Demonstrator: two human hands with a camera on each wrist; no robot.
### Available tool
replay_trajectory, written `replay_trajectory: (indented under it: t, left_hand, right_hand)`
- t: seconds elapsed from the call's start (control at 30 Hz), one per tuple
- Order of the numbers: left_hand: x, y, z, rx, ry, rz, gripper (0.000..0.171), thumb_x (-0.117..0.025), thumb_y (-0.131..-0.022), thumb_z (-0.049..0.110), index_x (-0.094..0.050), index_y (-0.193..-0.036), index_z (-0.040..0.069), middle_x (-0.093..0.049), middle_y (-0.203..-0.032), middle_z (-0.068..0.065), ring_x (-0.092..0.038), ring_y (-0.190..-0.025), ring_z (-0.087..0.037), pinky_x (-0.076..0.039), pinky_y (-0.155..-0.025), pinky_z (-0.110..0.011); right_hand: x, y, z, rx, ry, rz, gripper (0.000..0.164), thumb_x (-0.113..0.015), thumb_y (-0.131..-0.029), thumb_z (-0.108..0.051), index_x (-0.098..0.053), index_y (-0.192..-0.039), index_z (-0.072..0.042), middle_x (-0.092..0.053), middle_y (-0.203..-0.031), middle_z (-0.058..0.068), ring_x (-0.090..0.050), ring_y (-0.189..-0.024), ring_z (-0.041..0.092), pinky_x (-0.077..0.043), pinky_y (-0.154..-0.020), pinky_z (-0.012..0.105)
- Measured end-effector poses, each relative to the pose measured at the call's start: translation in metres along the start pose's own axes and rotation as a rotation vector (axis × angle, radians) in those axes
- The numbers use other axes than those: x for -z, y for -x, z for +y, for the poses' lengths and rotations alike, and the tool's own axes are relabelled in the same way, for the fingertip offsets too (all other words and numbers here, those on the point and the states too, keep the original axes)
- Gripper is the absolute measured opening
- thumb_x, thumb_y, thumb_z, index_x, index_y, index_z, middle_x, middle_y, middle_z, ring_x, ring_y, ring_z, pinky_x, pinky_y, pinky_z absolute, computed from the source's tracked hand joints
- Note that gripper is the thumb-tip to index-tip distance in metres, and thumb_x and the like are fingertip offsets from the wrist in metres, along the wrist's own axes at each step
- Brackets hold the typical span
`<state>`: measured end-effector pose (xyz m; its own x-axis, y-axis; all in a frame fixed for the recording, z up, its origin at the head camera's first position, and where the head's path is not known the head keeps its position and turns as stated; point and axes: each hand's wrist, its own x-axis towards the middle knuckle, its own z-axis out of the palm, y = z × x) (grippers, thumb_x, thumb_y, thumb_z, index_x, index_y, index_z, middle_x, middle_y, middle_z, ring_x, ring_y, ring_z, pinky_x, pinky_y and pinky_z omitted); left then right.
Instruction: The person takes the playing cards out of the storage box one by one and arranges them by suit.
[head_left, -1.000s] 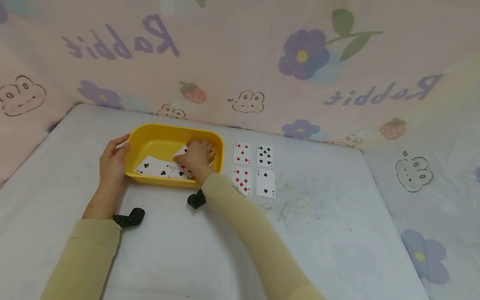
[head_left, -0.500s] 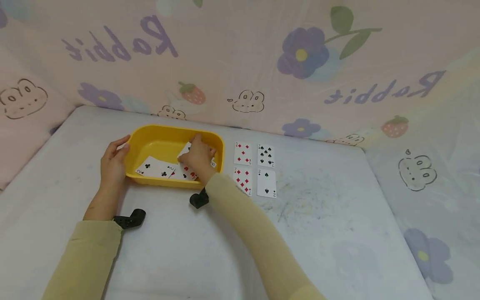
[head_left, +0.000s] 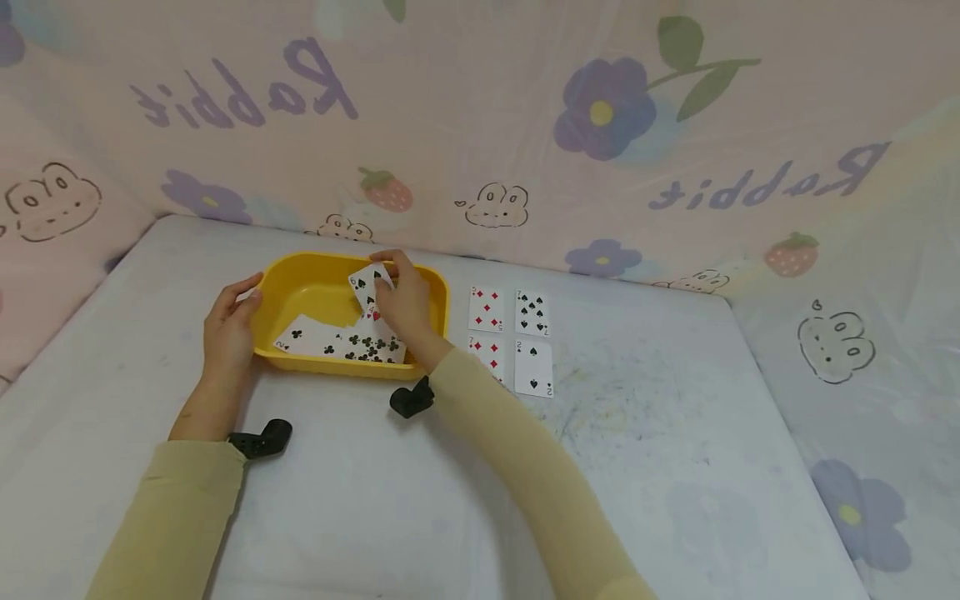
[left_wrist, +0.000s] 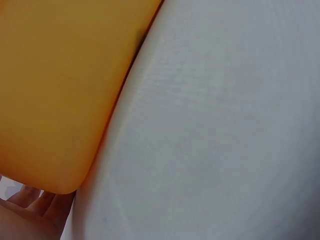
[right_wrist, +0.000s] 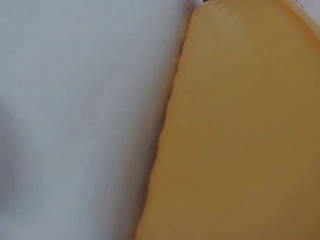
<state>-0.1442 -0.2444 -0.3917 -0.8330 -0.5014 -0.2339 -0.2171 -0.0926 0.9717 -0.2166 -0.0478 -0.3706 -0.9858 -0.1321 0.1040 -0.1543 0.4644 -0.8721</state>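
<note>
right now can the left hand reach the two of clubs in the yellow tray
Probably yes, if the left hand releases the yellow tray; the two of clubs lies mostly uncovered nearby.

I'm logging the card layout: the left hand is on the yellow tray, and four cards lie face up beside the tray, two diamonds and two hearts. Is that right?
The hearts are wrong: the head view shows a seven of spades and a two of spades there. The rest is right, including the left hand on the yellow tray.
</note>
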Motion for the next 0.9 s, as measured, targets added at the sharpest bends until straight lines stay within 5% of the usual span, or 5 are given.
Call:
replay_trajectory:
  t: [0.33,0.63,0.73,0.9]
  left_hand:
    - [0.000,0.001,0.001,-0.007,0.001,0.000,0.035,-0.050,-0.099,0.035,-0.056,-0.133,0.032,-0.050,-0.104,0.017,-0.045,-0.096,-0.001,-0.040,-0.079,-0.005]
    - [0.000,-0.001,0.002,0.033,0.004,-0.008,0.036,-0.050,-0.099,0.037,-0.055,-0.134,0.035,-0.051,-0.131,0.006,-0.044,-0.110,-0.004,-0.034,-0.105,-0.015]
    - [0.001,-0.002,0.002,0.038,0.008,-0.006,0.036,-0.050,-0.099,0.037,-0.055,-0.134,0.035,-0.046,-0.140,0.004,-0.044,-0.112,-0.005,-0.034,-0.105,-0.015]
    - [0.001,-0.002,0.001,0.039,0.004,0.004,0.035,-0.051,-0.098,0.036,-0.056,-0.133,0.035,-0.050,-0.126,0.011,-0.043,-0.104,-0.002,-0.039,-0.092,-0.007]
  right_hand:
    - [0.022,-0.003,0.001,0.016,-0.256,0.185,0.028,-0.058,-0.094,-0.005,-0.053,-0.121,-0.011,-0.060,-0.104,0.010,-0.061,-0.074,0.015,-0.046,-0.059,0.019]
    - [0.047,-0.001,0.007,-0.120,-0.355,0.188,0.028,-0.063,-0.091,-0.010,-0.058,-0.118,-0.014,-0.061,-0.100,0.004,-0.063,-0.086,0.016,-0.050,-0.072,0.023]
    - [0.058,0.003,0.011,-0.120,-0.375,0.184,0.028,-0.064,-0.090,-0.009,-0.060,-0.117,-0.012,-0.061,-0.098,0.004,-0.063,-0.084,0.015,-0.050,-0.072,0.022]
    - [0.077,0.013,0.021,-0.101,-0.385,0.182,0.030,-0.065,-0.088,-0.006,-0.061,-0.118,-0.009,-0.063,-0.097,0.006,-0.064,-0.081,0.014,-0.050,-0.071,0.019]
